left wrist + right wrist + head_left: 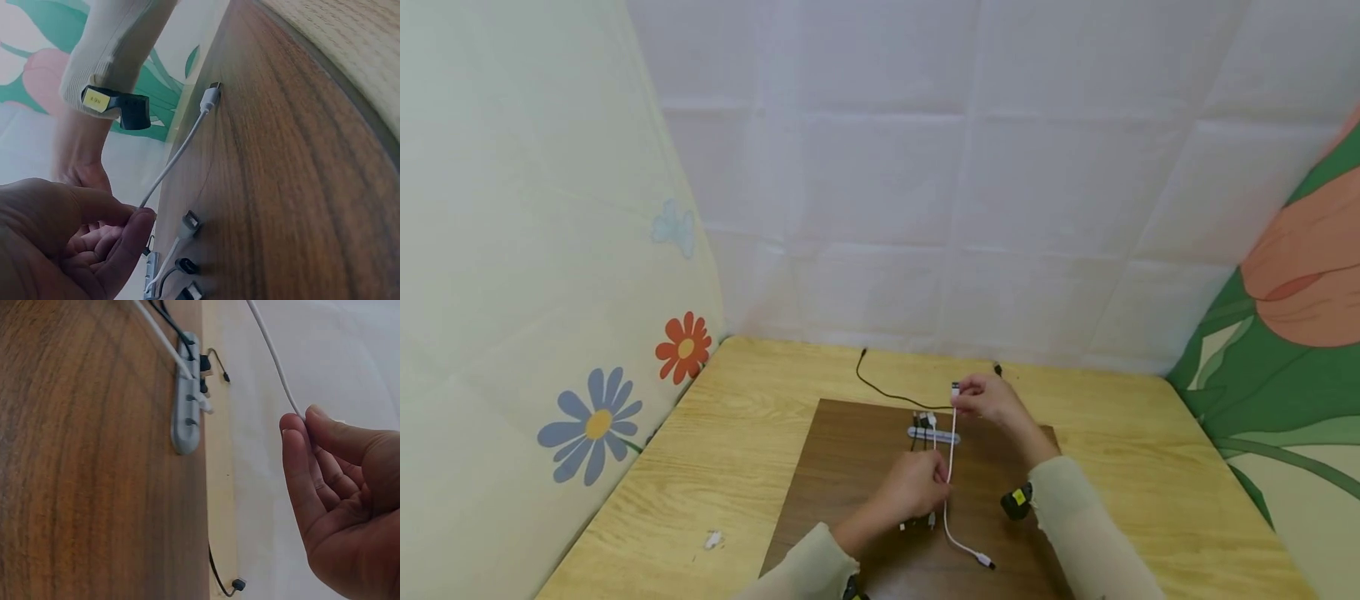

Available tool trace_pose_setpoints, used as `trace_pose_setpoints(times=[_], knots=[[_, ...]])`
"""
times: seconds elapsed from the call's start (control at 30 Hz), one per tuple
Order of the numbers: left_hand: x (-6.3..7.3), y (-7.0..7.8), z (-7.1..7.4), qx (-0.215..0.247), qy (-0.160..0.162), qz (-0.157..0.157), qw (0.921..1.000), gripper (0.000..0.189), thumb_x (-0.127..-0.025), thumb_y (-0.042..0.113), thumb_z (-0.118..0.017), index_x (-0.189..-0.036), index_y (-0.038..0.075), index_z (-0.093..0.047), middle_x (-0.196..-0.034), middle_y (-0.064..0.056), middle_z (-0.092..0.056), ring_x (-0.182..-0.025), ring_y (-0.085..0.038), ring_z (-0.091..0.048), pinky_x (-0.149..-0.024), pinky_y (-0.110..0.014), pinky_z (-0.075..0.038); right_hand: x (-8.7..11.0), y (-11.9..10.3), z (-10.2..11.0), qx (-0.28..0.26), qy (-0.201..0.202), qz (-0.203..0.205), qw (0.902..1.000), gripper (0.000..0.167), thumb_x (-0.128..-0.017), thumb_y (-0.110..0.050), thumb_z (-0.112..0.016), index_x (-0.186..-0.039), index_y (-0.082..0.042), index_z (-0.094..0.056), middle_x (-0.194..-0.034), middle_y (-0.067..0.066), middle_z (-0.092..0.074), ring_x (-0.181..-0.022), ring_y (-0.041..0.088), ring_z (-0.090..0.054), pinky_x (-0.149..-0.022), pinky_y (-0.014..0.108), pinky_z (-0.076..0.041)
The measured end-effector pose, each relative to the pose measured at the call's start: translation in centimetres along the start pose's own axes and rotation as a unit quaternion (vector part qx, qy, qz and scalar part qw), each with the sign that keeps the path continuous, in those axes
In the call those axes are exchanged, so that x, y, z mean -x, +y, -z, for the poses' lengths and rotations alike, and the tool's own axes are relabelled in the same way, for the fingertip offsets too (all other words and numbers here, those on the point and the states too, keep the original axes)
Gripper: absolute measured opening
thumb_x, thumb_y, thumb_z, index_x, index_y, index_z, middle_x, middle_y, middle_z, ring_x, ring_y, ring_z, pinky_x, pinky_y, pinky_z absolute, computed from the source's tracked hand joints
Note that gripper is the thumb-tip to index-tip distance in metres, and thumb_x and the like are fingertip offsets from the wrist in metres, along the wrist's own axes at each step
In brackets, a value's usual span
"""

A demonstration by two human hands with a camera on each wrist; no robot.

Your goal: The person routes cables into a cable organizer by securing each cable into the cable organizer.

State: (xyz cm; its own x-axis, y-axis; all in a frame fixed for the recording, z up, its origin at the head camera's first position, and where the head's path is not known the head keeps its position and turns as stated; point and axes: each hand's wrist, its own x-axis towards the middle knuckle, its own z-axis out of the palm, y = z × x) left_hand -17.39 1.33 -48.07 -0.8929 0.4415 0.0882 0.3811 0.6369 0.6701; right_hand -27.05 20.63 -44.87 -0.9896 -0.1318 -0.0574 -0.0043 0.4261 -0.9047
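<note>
My right hand (994, 400) pinches a white USB cable (952, 450) between thumb and fingertips, close below its plug (955, 387). Lower along the same cable, my left hand (917, 485) pinches it with thumb and forefinger. From there its far end hangs down toward the brown board, ending in a small white connector (211, 97). A grey cable holder (185, 434) with slots lies near the board's back edge, beside the raised cable. Another white cable (155, 328) and black cables (178, 334) sit in some slots; other slots in the right wrist view hold nothing.
The brown wooden board (827, 450) rests on a light wood table (737, 417). A black cable (883, 392) lies behind the board, its ends spread left and right. Small white scraps (712, 540) are at the left. Cloth walls (880, 183) enclose the table.
</note>
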Motion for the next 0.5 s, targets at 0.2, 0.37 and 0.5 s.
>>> trace_pose_setpoints(times=[0.2, 0.37, 0.5], knots=[[-0.1, 0.2, -0.1, -0.048, -0.011, -0.001, 0.9988, 0.021, -0.079, 0.012, -0.077, -0.072, 0.016, -0.058, -0.062, 0.010, -0.054, -0.056, -0.006, -0.047, -0.052, -0.020, -0.039, -0.3, 0.6, -1.0, 0.031, 0.002, -0.007, 0.9995, 0.016, -0.091, 0.000, -0.071, -0.103, 0.007, -0.064, -0.085, 0.011, -0.072, -0.069, 0.016, -0.069, -0.066, 0.032, -0.059], [-0.1, 0.2, -0.2, -0.087, -0.028, -0.001, 0.9958, 0.021, -0.078, 0.015, -0.077, -0.069, 0.018, -0.058, -0.062, 0.010, -0.054, -0.057, -0.006, -0.049, -0.053, -0.020, -0.039, -0.5, 1.2, -1.7, 0.025, -0.005, -0.028, 0.9993, 0.012, -0.090, 0.004, -0.071, -0.098, 0.007, -0.064, -0.083, 0.011, -0.071, -0.067, 0.014, -0.068, -0.063, 0.029, -0.058], [-0.2, 0.3, -0.2, -0.097, -0.042, 0.000, 0.9944, 0.024, -0.078, 0.015, -0.078, -0.066, 0.018, -0.058, -0.061, 0.008, -0.053, -0.057, -0.009, -0.049, -0.052, -0.022, -0.039, -0.5, 1.6, -2.3, 0.020, -0.013, -0.039, 0.9990, 0.011, -0.088, 0.006, -0.071, -0.096, 0.007, -0.064, -0.081, 0.011, -0.070, -0.066, 0.013, -0.067, -0.063, 0.028, -0.058]])
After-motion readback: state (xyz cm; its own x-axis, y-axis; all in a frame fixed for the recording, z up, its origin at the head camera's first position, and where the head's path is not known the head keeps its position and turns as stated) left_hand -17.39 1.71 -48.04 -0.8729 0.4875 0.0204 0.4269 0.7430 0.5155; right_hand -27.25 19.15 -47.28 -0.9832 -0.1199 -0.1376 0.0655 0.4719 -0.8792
